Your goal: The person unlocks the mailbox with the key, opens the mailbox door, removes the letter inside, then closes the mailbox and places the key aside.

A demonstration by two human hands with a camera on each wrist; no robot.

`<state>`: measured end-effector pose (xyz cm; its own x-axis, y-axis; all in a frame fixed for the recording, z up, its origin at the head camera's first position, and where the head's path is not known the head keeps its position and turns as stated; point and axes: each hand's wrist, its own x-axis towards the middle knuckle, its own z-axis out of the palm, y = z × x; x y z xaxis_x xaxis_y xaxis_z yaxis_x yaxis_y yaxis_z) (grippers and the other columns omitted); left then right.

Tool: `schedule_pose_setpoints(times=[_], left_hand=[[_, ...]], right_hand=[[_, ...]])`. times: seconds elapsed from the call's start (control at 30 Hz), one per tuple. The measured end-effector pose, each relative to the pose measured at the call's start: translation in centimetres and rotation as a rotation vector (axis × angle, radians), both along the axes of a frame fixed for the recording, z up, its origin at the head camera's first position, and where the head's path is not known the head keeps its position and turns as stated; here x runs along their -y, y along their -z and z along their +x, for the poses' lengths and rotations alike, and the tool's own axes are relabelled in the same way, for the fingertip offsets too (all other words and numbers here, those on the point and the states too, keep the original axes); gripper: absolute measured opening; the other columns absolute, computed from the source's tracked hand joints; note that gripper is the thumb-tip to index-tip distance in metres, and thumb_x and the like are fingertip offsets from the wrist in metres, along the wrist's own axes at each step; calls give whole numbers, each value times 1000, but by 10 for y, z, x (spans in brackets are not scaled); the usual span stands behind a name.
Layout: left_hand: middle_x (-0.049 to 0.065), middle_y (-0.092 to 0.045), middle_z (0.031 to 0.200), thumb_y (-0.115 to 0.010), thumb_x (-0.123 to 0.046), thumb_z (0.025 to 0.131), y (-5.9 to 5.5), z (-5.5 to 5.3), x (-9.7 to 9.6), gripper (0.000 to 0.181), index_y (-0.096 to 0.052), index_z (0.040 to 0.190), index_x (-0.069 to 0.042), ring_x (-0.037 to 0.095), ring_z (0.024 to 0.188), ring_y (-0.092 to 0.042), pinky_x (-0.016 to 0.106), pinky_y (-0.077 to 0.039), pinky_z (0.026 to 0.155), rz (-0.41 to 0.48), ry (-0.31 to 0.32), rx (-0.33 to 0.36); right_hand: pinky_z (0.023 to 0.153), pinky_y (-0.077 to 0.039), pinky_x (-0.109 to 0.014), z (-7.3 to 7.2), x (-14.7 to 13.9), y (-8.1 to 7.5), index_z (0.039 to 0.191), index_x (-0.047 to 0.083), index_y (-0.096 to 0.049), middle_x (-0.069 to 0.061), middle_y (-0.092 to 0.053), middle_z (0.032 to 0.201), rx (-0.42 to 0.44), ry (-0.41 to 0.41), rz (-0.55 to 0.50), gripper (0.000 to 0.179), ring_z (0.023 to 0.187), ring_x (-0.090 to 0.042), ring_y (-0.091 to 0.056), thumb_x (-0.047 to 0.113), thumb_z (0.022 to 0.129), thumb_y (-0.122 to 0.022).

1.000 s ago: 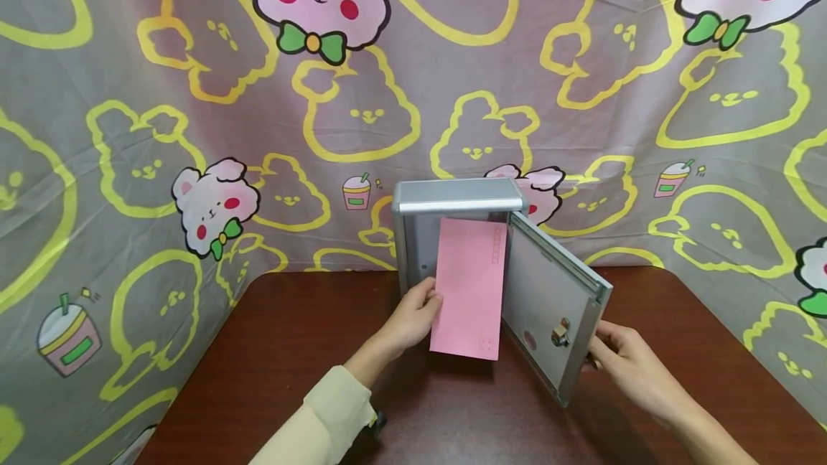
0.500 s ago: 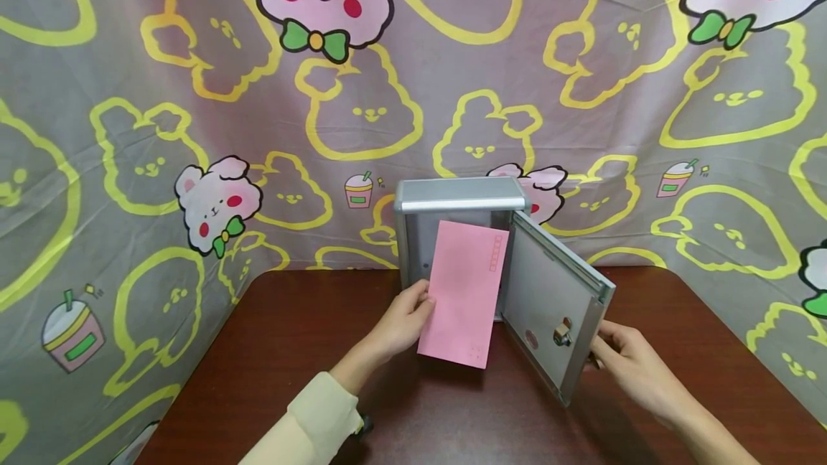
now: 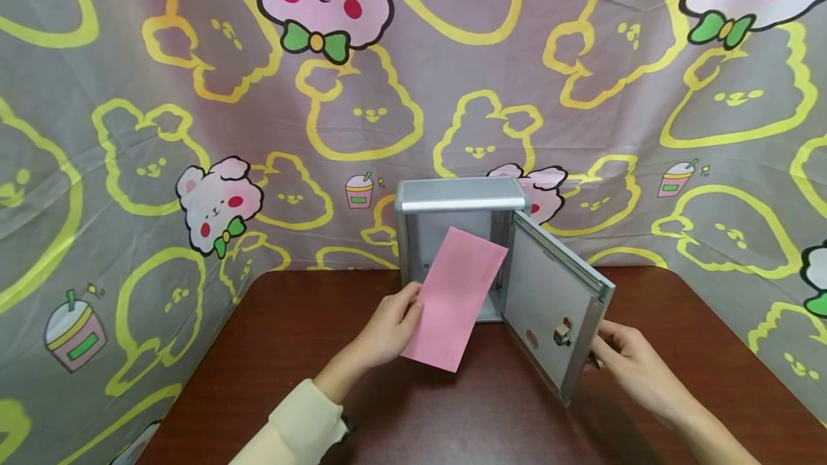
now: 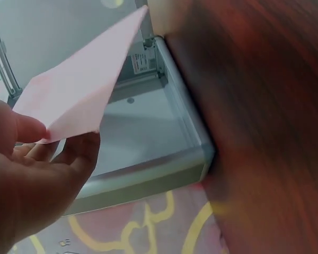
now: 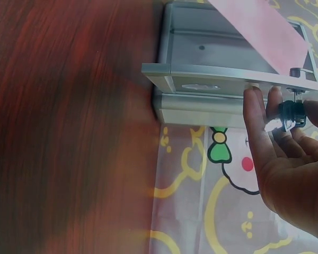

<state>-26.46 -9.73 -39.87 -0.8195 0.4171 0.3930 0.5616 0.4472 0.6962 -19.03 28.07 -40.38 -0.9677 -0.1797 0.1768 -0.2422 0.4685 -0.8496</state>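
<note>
A pink envelope is pinched at its left edge between thumb and fingers of my left hand. It stands tilted in front of the open grey metal mailbox, overlapping the interior in the head view. The mailbox door is swung out to the right, its lock showing on the inner face. At the door's outer side, my right hand holds the dark-headed key at the lock. Two of its fingertips rest against the door panel in the right wrist view.
The mailbox stands on a dark red-brown wooden table, towards its back edge. Behind and around hangs a grey cloth with cartoon bunnies and yellow outlines. A small label is stuck inside the mailbox.
My left hand has drawn the envelope left and towards me, tilting its top to the right, so more of the mailbox interior shows. The right hand and door have stayed almost still.
</note>
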Motion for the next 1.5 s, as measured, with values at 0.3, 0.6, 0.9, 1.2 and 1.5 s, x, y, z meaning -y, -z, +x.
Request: schedule_pose_setpoints(times=[0.3,0.6,0.9,1.2,1.5], left_hand=[[1,-71,106,-50,-5,105,-6,6,1,28,-61,130,-9,11,87,-62,29,-55,75,-295,-15,-259],[1,-72,117,-69,-2,90,2,6,3,44,-60,133,-11,17,93,-67,33,-59,77,-601,-54,-470],[-5,-73,106,-70,-3,87,20,9,-3,35,-62,119,-14,19,84,-66,32,-54,64,-820,-52,-654],[-5,-72,112,-71,-7,89,35,15,-8,40,-63,127,-16,17,96,-68,30,-57,73,-880,25,-662],[-6,-71,119,-68,-11,96,43,16,-10,36,-65,130,-20,15,98,-65,28,-57,81,-882,163,-654]], right_hand=[[68,-54,-30,0,-1,2,125,0,-67,-6,-71,94,-4,8,5,35,80,-10,-62,26,110,-49],[68,-54,-29,1,-1,3,125,1,-67,-4,-70,91,-14,-12,-15,34,79,-10,-60,25,110,-49],[73,-59,-33,-1,-1,3,129,-1,-65,-10,-75,106,-7,-22,-29,36,86,-11,-68,25,110,-48],[71,-58,-32,-1,0,2,127,-1,-66,-8,-74,100,-11,-20,-16,36,82,-12,-66,25,110,-49],[65,-49,-29,-2,-1,2,122,3,-68,-4,-69,87,-41,-15,-2,32,77,-16,-59,25,110,-49]])
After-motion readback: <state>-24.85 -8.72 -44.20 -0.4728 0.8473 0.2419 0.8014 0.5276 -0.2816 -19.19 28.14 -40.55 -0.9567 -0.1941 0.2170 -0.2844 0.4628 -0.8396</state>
